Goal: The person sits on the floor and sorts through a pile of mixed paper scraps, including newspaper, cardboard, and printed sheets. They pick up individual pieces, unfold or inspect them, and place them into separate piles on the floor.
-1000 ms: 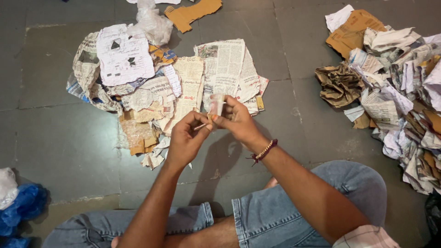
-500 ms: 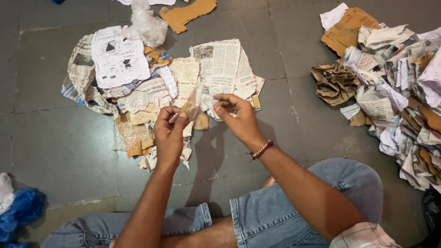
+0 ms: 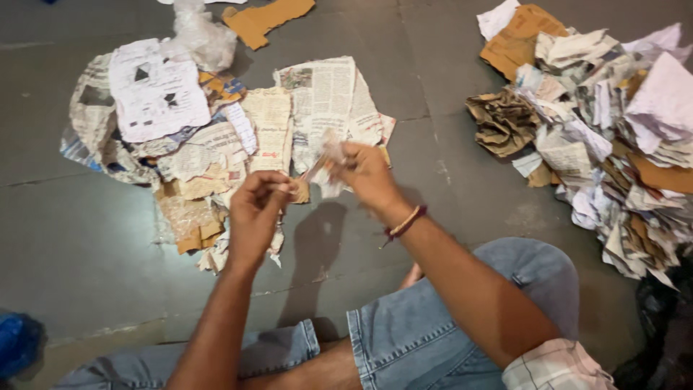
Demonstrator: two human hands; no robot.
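My left hand [image 3: 256, 209] is closed around a small piece of paper, held above the floor. A little to its right, my right hand [image 3: 364, 173] grips a crumpled scrap of newspaper [image 3: 328, 160], blurred by motion. The two hands are apart, with a gap between them. Below and beyond them lies a flat spread of newspaper sheets [image 3: 317, 108] and torn brown cardboard [image 3: 188, 217] on the grey stone floor. A red-and-beige band sits on my right wrist.
A big heap of crumpled paper and cardboard [image 3: 613, 137] lies at the right. A brown cardboard piece [image 3: 267, 16] and a clear plastic bag [image 3: 198, 36] lie at the top. Something blue [image 3: 16, 343] sits at the lower left. My legs in denim shorts [image 3: 433, 332] fill the bottom.
My hands were together on one scrap a second ago; they have drawn apart, the left moving left and down, the right keeping the crumpled scrap.
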